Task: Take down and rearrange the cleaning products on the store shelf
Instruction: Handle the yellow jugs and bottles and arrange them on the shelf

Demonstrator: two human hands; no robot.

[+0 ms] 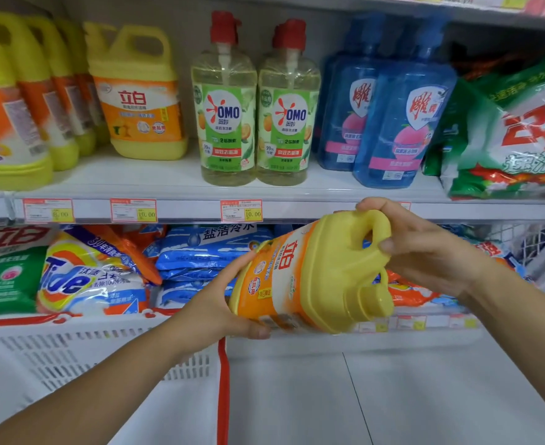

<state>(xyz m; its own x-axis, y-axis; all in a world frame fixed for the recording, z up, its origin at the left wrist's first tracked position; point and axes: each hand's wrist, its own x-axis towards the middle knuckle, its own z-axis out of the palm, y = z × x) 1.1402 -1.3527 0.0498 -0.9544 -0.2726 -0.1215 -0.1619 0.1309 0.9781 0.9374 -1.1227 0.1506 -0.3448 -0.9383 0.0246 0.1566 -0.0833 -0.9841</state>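
**Jug** [313, 277]: yellow, orange label. It was held in front of the shelf [168, 178], just below its front edge, and was tipped on its side with the cap turned down and to the right.

**Left hand** [223, 303]: its fingers [248, 258] were curled round the jug's base, which was gripped from the left.

**Right hand** [425, 248]: its fingers [374, 203] were wrapped over the jug's handle, with the thumb pressed in at the handle opening.

**On the shelf, left to right:**
- a row of yellow jugs [8, 123]
- one like jug [139, 101], stood upright and facing front
- two OMO bottles [224, 117] with red pumps, touching side by side
- blue bottles [396, 123]
- a green bag [505, 139], leaned at the right end

**Shelf's front edge:** price tags [240, 211] were fixed along it.

**Below the shelf:**
- a Tide bag [81, 277]
- blue bags [200, 252], stacked
- a white basket [72, 348] with a red rim, set in front of these
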